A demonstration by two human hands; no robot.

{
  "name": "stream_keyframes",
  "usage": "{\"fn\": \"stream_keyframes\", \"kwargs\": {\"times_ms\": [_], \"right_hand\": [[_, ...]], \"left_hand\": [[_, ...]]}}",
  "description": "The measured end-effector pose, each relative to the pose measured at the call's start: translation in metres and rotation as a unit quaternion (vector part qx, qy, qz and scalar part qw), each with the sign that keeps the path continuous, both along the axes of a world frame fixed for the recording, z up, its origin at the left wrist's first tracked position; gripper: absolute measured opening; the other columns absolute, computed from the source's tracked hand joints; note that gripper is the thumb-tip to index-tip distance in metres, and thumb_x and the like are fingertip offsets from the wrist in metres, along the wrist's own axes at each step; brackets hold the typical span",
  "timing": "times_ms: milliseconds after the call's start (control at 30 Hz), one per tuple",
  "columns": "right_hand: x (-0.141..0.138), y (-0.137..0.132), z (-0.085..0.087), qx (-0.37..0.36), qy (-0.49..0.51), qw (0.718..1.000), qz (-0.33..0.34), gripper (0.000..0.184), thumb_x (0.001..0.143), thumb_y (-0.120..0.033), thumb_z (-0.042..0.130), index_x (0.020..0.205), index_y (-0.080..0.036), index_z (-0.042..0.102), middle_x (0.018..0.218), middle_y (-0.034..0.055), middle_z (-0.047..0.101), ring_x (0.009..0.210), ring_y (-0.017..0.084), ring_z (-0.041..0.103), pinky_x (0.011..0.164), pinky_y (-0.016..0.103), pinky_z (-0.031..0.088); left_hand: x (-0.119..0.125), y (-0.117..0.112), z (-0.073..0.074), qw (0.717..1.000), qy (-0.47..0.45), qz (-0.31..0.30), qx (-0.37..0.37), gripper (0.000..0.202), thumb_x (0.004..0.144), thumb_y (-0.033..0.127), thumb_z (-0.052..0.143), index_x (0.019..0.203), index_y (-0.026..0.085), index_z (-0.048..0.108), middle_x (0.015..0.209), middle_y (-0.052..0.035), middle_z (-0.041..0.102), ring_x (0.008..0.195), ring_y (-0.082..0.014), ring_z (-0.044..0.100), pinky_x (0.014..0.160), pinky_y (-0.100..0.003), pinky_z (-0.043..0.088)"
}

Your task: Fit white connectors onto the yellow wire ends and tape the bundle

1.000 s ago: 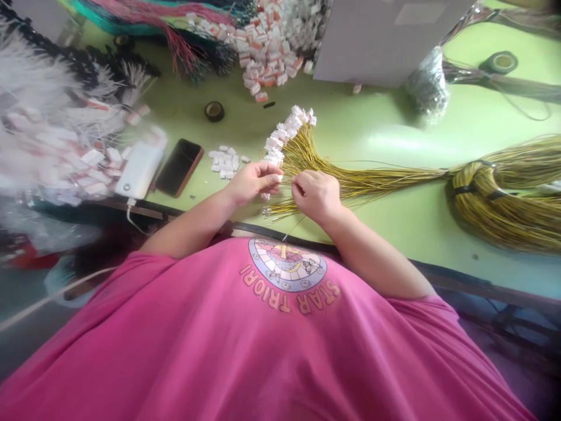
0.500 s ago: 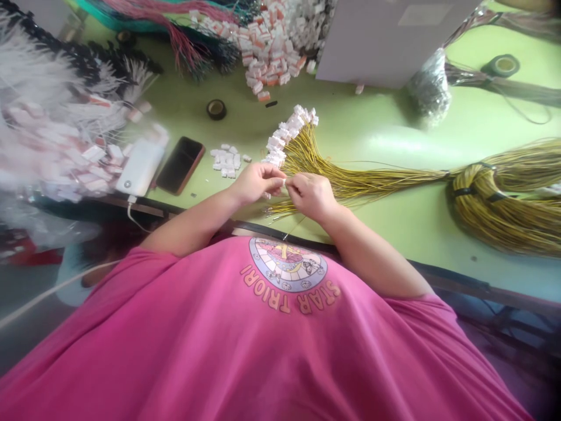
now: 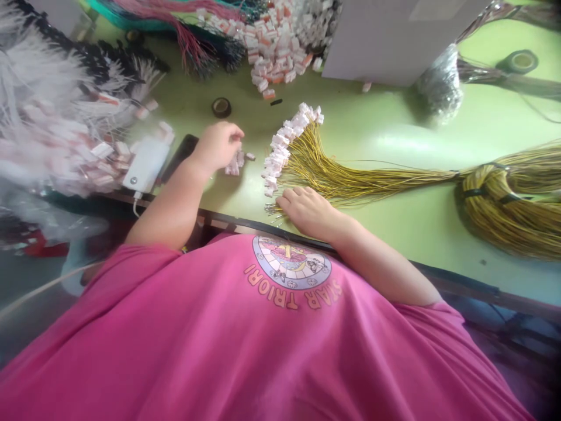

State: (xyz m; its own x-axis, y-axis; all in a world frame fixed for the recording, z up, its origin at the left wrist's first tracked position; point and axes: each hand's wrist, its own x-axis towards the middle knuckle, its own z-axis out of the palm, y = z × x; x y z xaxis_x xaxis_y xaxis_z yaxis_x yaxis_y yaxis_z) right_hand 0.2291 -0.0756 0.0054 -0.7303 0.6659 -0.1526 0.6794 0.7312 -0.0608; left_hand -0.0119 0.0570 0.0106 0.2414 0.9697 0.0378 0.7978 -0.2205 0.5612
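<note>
My left hand (image 3: 219, 144), its fingers curled together, is above a small pile of white plastic connectors (image 3: 234, 165). What is in its fingertips, if anything, is hidden. My right hand (image 3: 308, 211) rests palm down at the table's front edge, bent fingers over the loose terminal-tipped ends of yellow wires; its thumb is hidden. Just beyond it fans a bundle of yellow wires (image 3: 350, 178), many ends capped with white connectors (image 3: 280, 142) in a curved row.
A coil of yellow wires (image 3: 486, 193) lies at right. Beside my left forearm are a phone (image 3: 177, 158) and a white power bank (image 3: 146, 161) with a cable. A roll of black tape (image 3: 221, 107), a heap of connectors (image 3: 276, 55) and a grey board (image 3: 394, 44) are further back.
My hands were together over a small white piece. The left has moved away leftward to the connector pile; the right has lowered onto the wire ends. The view has shifted slightly.
</note>
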Motion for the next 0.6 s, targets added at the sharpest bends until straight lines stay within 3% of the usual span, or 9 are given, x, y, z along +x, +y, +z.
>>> {"fn": "stream_keyframes", "kwargs": {"times_ms": [200,300,467,600], "right_hand": [[-0.002,0.008,-0.006,-0.015,-0.039,0.999,0.009,0.025,0.091,-0.013,0.036,0.091,-0.012,0.061,0.09,0.0131,0.063,0.087,0.024,0.055,0.067,0.032,0.031],[0.0,0.007,-0.006,-0.035,-0.04,0.999,0.002,0.026,0.091,-0.014,0.037,0.091,-0.013,0.063,0.092,0.0131,0.063,0.084,0.023,0.057,0.061,0.031,0.029],[0.007,0.009,0.002,-0.086,-0.011,0.996,0.016,0.019,0.082,-0.013,0.047,0.09,-0.017,0.064,0.097,0.009,0.062,0.072,0.016,0.057,0.056,0.028,0.026],[0.011,0.011,0.009,-0.119,0.006,0.992,0.031,0.017,0.075,-0.015,0.053,0.087,-0.018,0.065,0.085,0.0065,0.066,0.077,0.017,0.057,0.061,0.028,0.029]], "left_hand": [[0.01,0.002,-0.023,0.984,0.117,-0.134,-0.018,0.026,0.079,0.021,0.058,0.102,0.015,0.069,0.111,-0.0109,0.06,0.108,-0.026,0.053,0.1,-0.04,0.037],[0.015,-0.001,-0.027,0.98,0.137,-0.141,-0.018,0.024,0.082,0.02,0.052,0.097,0.014,0.07,0.106,-0.0122,0.061,0.107,-0.027,0.052,0.1,-0.041,0.036],[0.02,-0.017,-0.007,0.994,0.024,-0.104,-0.036,0.028,0.083,0.02,0.055,0.107,0.018,0.069,0.108,-0.0077,0.063,0.103,-0.0218,0.055,0.099,-0.036,0.039],[0.033,-0.039,0.019,0.98,-0.141,-0.096,-0.102,0.015,0.079,0.018,0.063,0.092,0.016,0.07,0.094,-0.0045,0.064,0.093,-0.0182,0.059,0.091,-0.033,0.045]]}}
